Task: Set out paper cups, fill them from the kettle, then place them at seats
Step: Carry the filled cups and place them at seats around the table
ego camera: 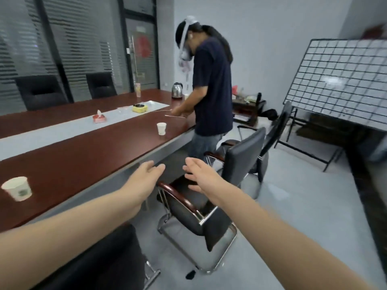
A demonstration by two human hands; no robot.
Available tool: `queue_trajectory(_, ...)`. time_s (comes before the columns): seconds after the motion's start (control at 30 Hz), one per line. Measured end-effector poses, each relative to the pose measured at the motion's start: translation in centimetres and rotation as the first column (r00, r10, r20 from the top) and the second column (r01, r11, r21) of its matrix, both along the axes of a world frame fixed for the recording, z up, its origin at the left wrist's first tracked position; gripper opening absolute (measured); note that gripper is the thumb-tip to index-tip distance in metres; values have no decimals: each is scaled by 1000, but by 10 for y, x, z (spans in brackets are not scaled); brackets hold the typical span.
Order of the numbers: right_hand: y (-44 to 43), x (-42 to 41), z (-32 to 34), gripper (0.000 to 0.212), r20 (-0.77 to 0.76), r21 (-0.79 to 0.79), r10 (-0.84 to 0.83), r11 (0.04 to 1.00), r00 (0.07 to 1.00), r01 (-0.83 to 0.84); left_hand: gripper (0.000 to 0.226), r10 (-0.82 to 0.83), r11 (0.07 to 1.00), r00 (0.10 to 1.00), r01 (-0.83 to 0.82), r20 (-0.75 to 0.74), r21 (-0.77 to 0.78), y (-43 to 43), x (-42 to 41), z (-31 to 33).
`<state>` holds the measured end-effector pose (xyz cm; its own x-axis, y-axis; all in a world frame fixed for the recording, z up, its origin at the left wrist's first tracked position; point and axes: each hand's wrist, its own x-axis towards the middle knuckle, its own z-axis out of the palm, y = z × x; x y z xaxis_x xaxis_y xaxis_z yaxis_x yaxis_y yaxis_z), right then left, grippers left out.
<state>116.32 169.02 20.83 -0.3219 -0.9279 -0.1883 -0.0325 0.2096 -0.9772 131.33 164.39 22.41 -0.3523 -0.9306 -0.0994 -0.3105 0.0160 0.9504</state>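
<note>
Two white paper cups stand on the long dark red table (69, 164): one cup (17, 188) near the front left, another cup (161, 128) further along the near edge. A steel kettle (177, 90) sits at the table's far end. My left hand (144, 174) and my right hand (201, 176) are stretched forward with straight fingers, empty, over a black chair (209, 197) beside the table edge. Neither hand touches a cup.
Another person (209, 84) with a headset stands at the table's far end, hands on the tabletop. A tissue pack (99, 118), a yellow box (139, 107) and a tall cup (137, 90) lie along the table. More chairs (274, 130) stand nearby; a wire grid board (339, 84) leans right.
</note>
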Motion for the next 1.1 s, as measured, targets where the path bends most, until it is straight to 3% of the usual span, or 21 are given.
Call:
queue_trajectory(0.3,58,-190,-7,57,-3,9,-336,942,942,336,52,-310,951,950,310,-29,1,26,-226,-3)
queue_trajectory(0.53,80,-357,5,34,-44,33,-516,855,855,518,48,-505,862,863,505,-18,38,43,-433,-4)
queue_trajectory(0.87,116,-551,-5,50,-66,62,-658,748,750,661,52,-629,767,777,622,-4,157,61,-637,-23)
queue_trajectory(1.1,131,-708,-26,55,-59,80,-665,740,745,667,52,-669,721,740,669,-69,183,68,-797,-43)
